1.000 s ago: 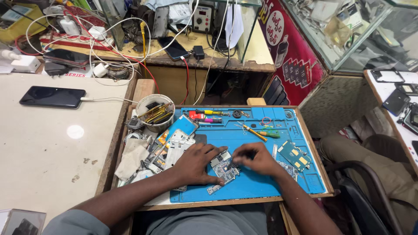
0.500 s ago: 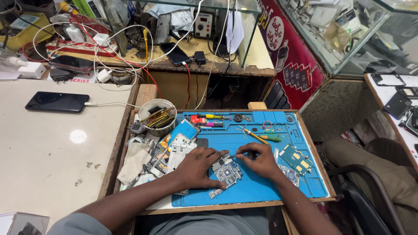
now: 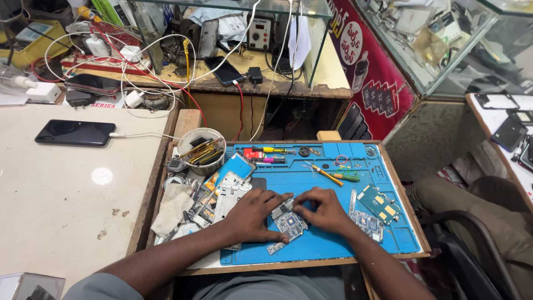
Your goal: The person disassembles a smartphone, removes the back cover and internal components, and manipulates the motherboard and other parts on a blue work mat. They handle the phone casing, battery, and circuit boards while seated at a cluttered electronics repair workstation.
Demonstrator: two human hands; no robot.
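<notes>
Fingers [image 3: 276, 201] of the left hand [image 3: 252, 216] are laid flat and pressed on the small circuit board [image 3: 288, 223], while those of the right hand [image 3: 327, 210] are pinched together at its upper edge, at about two o'clock from it. The board is seen lying on the blue mat [image 3: 333, 244], near the worktop's front edge. It is judged light, stiff and fragile; it is best held by its bare edges, away from the components. A green board [image 3: 379, 203] lies at three o'clock.

Wooden-edged bench [image 3: 311, 264] under blue repair mat [image 3: 333, 244], beside cloth [image 3: 173, 208] and tool cup [image 3: 201, 151].
</notes>
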